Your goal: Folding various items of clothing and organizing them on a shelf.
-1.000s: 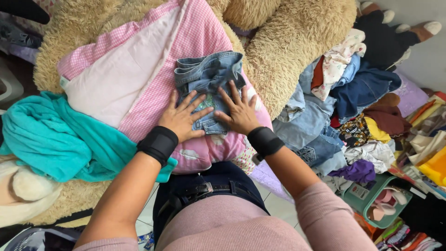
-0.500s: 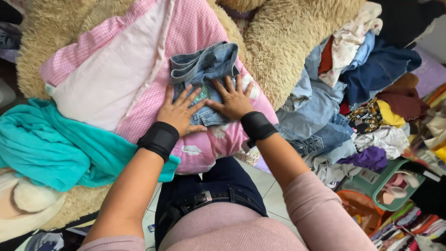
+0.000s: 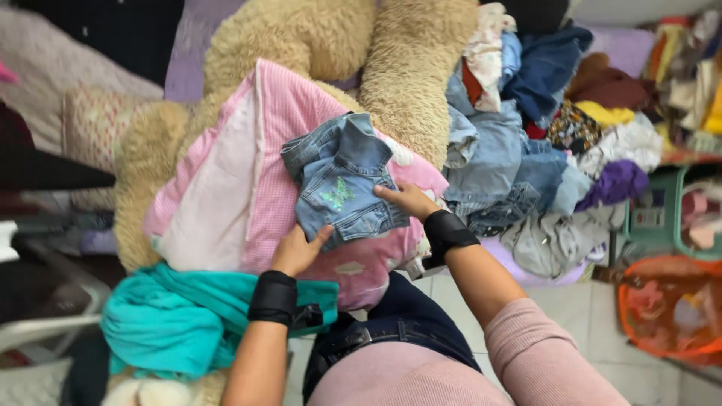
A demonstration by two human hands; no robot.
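hands, left (image 3: 297, 252) and right (image 3: 406, 199), clamped on folded denim jacket (image 3: 342, 180) over pink pillow (image 3: 248, 180).

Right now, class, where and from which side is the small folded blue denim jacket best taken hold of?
Probably by its lower edge, from the near side. The small folded blue denim jacket lies flat on the pink checked cushion, and its lower corners already sit at the left hand and right hand.

Left hand (image 3: 297, 252) and right hand (image 3: 410, 199) forward, fingers curled, wrists banded.
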